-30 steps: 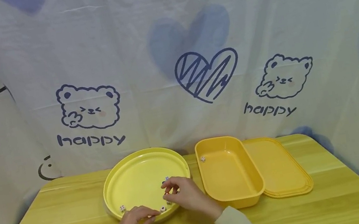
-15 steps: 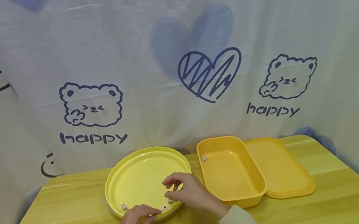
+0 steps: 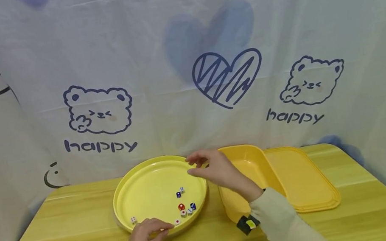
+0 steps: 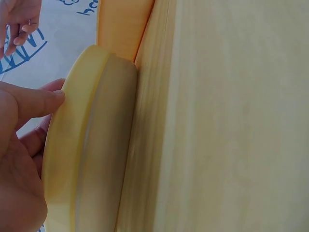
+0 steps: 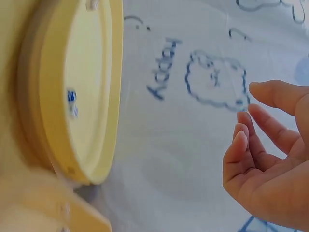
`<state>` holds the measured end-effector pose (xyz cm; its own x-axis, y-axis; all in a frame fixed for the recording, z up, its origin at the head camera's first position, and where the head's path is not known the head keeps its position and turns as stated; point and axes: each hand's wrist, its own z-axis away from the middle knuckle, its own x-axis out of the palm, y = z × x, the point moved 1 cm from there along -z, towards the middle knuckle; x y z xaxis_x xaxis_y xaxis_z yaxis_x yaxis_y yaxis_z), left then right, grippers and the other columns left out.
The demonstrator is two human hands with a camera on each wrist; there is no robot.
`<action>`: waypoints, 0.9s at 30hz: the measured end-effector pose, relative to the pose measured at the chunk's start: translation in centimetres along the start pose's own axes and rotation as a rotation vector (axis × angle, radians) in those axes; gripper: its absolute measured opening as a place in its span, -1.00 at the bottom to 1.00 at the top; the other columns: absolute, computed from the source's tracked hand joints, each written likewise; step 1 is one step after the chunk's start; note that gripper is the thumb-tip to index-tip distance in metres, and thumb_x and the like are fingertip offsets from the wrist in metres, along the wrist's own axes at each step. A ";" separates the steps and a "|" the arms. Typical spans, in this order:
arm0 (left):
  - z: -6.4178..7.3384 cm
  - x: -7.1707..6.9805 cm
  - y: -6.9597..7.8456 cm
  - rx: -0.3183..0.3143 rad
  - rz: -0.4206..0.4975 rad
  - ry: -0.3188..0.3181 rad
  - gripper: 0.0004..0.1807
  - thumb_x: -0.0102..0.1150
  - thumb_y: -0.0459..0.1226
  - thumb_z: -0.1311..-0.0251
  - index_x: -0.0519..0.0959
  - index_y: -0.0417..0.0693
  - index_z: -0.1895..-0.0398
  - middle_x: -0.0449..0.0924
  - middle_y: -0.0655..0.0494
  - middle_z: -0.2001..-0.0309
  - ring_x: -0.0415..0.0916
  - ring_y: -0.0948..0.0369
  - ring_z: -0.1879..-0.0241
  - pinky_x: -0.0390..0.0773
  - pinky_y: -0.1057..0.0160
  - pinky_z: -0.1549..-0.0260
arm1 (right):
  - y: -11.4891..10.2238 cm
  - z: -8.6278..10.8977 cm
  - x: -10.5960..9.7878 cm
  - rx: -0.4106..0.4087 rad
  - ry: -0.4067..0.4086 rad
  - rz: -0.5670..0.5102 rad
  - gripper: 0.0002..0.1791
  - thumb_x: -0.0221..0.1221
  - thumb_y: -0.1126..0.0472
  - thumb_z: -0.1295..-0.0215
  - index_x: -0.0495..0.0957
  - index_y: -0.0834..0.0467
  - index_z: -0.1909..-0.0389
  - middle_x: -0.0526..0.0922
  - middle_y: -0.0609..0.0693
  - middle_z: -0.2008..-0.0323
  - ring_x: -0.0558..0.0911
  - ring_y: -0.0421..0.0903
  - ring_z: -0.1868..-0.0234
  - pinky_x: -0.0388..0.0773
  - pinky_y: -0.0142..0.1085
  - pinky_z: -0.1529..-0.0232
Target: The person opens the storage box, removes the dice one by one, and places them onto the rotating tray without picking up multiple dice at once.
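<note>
My left hand (image 3: 148, 237) pinches the near rim of the round yellow tray (image 3: 147, 189); in the left wrist view the thumb (image 4: 57, 99) lies on the outside, with other fingers behind the rim. Beside its fingertips lies a white die (image 3: 177, 222) with a red dot. Close by sit a red die (image 3: 181, 207), a blue die (image 3: 193, 206) and more white dice. Another blue die (image 3: 178, 194) is farther back, and a lone white die (image 3: 133, 220) at the left. My right hand (image 3: 214, 167) hovers between tray and box, nothing visible between its parted thumb and fingers.
An orange-yellow box (image 3: 253, 166) stands right of the tray, partly hidden by my right arm; blurred small marks (image 5: 63, 210) show in it in the right wrist view. Its flat lid (image 3: 302, 179) lies beyond. A printed curtain (image 3: 151, 59) closes off the table's back.
My right hand has left the dice in the tray and moved up and right towards the box. Dice it covered are visible. The left hand stays on the rim.
</note>
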<state>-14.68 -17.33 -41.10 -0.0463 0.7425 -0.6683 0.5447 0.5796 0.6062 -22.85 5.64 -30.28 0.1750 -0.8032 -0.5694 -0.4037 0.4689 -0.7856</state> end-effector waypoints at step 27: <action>-0.1 -0.3 -0.1 -0.015 0.038 -0.020 -0.81 0.30 -0.45 -0.07 0.73 -0.03 0.28 0.69 0.26 0.30 0.52 0.33 0.29 0.50 0.28 0.31 | 11.4 -4.7 -2.8 0.295 0.188 -0.197 -0.67 0.25 0.36 -0.24 0.56 0.39 -0.01 0.62 0.19 0.07 0.52 0.04 0.05 0.47 -0.19 0.00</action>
<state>-14.83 -17.56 -40.96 -0.0092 0.7571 -0.6532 0.5329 0.5565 0.6374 -32.17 11.56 -36.51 0.0451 -0.9285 -0.3687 -0.0985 0.3631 -0.9265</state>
